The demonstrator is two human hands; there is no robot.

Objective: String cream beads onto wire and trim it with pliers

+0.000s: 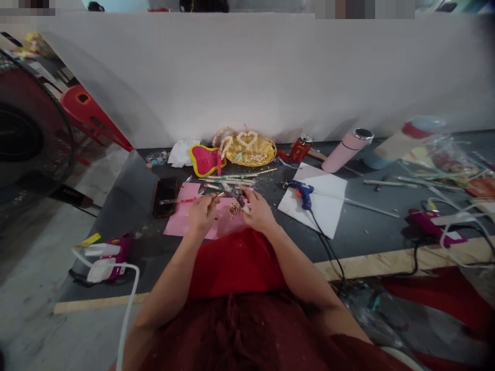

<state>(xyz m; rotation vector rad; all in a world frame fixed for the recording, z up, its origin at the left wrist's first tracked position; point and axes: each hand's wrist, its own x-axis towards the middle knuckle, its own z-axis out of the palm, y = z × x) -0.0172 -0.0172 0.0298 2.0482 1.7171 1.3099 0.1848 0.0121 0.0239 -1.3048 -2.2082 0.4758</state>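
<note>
My left hand (pixel 202 212) is closed in a pinch on a thin wooden stick (pixel 220 195). My right hand (pixel 260 210) is wrapped round a pair of hand cutters (pixel 236 192), whose metal jaws point left beside the stick's end. I cannot tell whether the jaws touch the stick. Below them, a small heap of short, pale cut pieces (pixel 233 208) lies on a pink sheet of paper (pixel 181 224). Several longer sticks (pixel 232 181), some with printed wrapping, lie just beyond my hands.
Behind the sticks stand a yellow basket (pixel 273 156) with beaded shapes, a pink-and-yellow piece (pixel 207 161) and a red can (pixel 300 148). Left lies a phone (pixel 164 206). Right are a blue glue gun (pixel 303 191) on white paper (pixel 328 219), a pink flask (pixel 344 154) and cabled power strips (pixel 436 226).
</note>
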